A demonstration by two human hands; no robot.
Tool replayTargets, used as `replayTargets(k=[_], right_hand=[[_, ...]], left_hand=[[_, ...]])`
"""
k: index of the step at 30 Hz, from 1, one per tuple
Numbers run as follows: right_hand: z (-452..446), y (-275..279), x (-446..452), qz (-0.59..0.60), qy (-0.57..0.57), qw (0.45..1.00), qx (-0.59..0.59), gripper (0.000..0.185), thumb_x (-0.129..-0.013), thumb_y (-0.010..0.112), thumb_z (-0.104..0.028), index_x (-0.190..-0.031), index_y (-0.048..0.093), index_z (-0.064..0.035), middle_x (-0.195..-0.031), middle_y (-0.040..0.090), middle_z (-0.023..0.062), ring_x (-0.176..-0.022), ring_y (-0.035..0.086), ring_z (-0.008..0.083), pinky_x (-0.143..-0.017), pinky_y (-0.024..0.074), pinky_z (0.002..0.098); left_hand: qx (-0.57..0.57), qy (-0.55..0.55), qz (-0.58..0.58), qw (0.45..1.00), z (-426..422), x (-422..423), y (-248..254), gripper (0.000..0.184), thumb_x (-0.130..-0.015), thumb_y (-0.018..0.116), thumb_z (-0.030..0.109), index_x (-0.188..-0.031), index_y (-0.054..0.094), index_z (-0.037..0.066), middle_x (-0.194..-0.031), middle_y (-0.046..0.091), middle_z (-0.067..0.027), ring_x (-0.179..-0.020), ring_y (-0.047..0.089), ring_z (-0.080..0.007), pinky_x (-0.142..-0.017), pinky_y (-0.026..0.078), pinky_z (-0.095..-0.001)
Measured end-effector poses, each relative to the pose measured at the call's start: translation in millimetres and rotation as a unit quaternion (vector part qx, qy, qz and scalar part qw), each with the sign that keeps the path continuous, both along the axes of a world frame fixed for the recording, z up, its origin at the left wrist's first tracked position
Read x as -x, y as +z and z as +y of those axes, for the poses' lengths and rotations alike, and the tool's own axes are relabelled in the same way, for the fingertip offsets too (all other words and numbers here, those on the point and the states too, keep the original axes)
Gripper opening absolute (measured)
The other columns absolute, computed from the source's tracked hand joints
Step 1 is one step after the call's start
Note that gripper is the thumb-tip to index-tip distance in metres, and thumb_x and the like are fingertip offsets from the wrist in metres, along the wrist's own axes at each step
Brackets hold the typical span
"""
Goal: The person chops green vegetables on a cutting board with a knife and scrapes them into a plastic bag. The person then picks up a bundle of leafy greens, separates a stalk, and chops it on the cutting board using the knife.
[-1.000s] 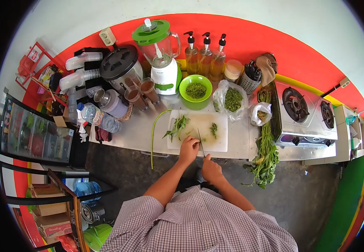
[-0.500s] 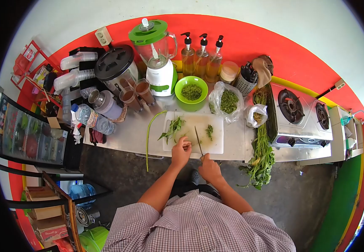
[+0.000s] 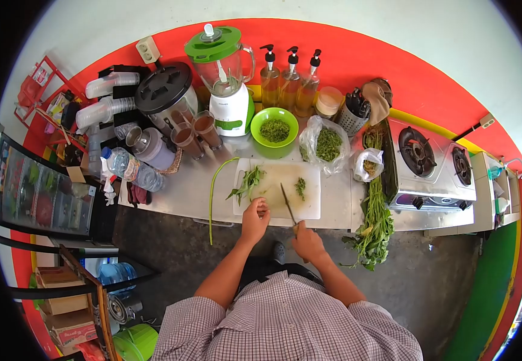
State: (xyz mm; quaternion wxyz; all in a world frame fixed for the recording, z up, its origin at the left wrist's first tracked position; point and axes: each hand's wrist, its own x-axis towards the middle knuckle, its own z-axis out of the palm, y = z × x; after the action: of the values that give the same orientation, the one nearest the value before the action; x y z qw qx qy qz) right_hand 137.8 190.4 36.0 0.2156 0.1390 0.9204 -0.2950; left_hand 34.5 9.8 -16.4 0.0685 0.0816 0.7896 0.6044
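Observation:
My right hand grips a knife by its handle, the blade pointing away from me over the white cutting board. My left hand is at the board's near edge, fingers curled; whatever they hold, if anything, is hidden. Leafy green sprigs lie on the board's left part. A small pile of chopped greens lies to the right of the blade. Left of the board, a long green stem hangs over the counter's edge.
Behind the board stand a green bowl of chopped greens, a plastic bag of greens and a blender. A leafy bunch overhangs the counter at right, beside a gas stove. Bottles and brown cups stand at left.
My right hand has drawn back a little toward me and to the right with the knife. My left hand has shifted slightly left and nearer to me. The greens lie as before.

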Motion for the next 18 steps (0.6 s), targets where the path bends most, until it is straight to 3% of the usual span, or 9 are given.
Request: replayTargets(k=[3, 5, 8, 13, 18], right_hand=[[14, -1, -3, 0.020, -0.027, 0.999, -0.028, 0.048, -0.087, 0.066, -0.023, -0.121, 0.044, 0.0026, -0.095, 0.069, 0.0328, -0.090, 0.068, 0.0524, -0.082, 0.0547, 0.0597], [16, 0, -6, 0.035, -0.036, 0.998, -0.036, 0.047, -0.087, 0.065, -0.022, -0.121, 0.043, 0.0028, -0.091, 0.069, 0.0331, -0.085, 0.068, 0.0530, -0.080, 0.0544, 0.0607], [13, 7, -6, 0.054, 0.005, 0.998, -0.018, 0.046, -0.089, 0.065, -0.026, -0.121, 0.045, 0.0021, -0.090, 0.069, 0.0322, -0.084, 0.068, 0.0525, -0.077, 0.0545, 0.0601], [-17, -1, -18, 0.120, 0.033, 0.992, -0.008, 0.042, -0.093, 0.065, -0.034, -0.115, 0.053, -0.0008, -0.083, 0.070, 0.0275, -0.076, 0.069, 0.0497, -0.071, 0.0557, 0.0577], [-7, -16, -28, 0.119, 0.046, 0.991, -0.030, 0.046, -0.094, 0.065, -0.037, -0.120, 0.055, -0.0017, -0.084, 0.071, 0.0259, -0.076, 0.070, 0.0481, -0.071, 0.0573, 0.0561]], left_hand=[[0.041, 0.012, 0.001, 0.999, -2, -1, 6, 0.033, -0.087, 0.070, -0.001, -0.119, 0.061, 0.001, -0.107, 0.069, -0.0115, -0.094, 0.068, -0.0219, -0.081, 0.055, -0.0350], [0.193, 0.058, 0.131, 0.971, -2, -1, 7, 0.032, -0.082, 0.072, 0.000, -0.112, 0.064, 0.004, -0.104, 0.069, -0.0110, -0.096, 0.064, -0.0283, -0.086, 0.051, -0.0413], [0.210, 0.070, 0.183, 0.958, -6, 5, 2, 0.033, -0.079, 0.072, 0.002, -0.111, 0.065, 0.008, -0.106, 0.068, -0.0087, -0.104, 0.058, -0.0336, -0.093, 0.045, -0.0474], [0.229, 0.117, 0.156, 0.954, -3, 17, 5, 0.030, -0.082, 0.069, 0.001, -0.110, 0.065, 0.010, -0.111, 0.066, -0.0088, -0.108, 0.056, -0.0355, -0.094, 0.043, -0.0484], [0.228, 0.115, 0.160, 0.953, -8, 33, 4, 0.031, -0.084, 0.067, 0.003, -0.114, 0.066, 0.012, -0.113, 0.065, -0.0093, -0.111, 0.054, -0.0348, -0.096, 0.042, -0.0485]])
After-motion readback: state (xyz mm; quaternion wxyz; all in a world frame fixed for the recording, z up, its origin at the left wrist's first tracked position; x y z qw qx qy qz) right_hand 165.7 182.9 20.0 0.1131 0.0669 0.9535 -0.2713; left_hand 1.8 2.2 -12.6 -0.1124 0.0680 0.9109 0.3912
